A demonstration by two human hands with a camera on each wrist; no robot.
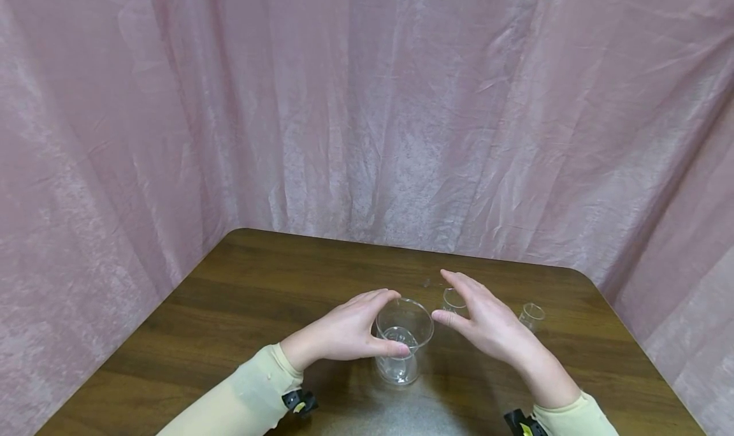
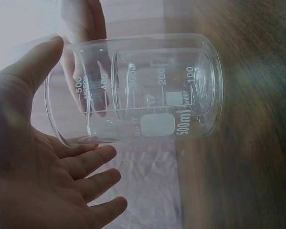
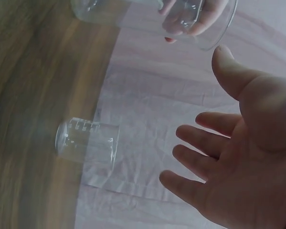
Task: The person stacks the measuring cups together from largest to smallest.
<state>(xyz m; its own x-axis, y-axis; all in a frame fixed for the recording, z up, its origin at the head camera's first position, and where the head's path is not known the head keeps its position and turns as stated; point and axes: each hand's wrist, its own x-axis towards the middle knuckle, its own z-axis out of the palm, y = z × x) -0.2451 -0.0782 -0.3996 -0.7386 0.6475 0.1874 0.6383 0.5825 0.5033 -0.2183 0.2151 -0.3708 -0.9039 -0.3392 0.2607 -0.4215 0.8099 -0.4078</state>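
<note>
— What does the left hand (image 1: 350,331) have, please?

— It grips the 500 ml glass beaker (image 2: 157,126) close to the rim, with the thumb on one side of the wall and the index finger on the other side. The remaining fingers are stretched apart and hold nothing.

— And the right hand (image 1: 487,318)?

— This one is widely spread, and it has hold of nothing. The tip of its thumb is just beside the rim of the same beaker (whether it touches, I cannot say with certainty).

— Where exactly is this beaker?

— It stands upright between the two hands, on the brown wooden table (image 1: 258,264). Inside it is a nested smaller beaker (image 2: 154,78), which one sees through the marked wall.

— Is there more glass around?

— Yes, one little beaker (image 1: 454,305) shows in the gap between the right thumb and fingers, farther away. A second little beaker (image 1: 531,320) is to the right of this hand. The right wrist view shows one with a white scale, but I cannot tell which.

— And beyond the table?

— A pink velvety curtain (image 1: 367,104), which hangs in folds behind it and at both sides
</note>
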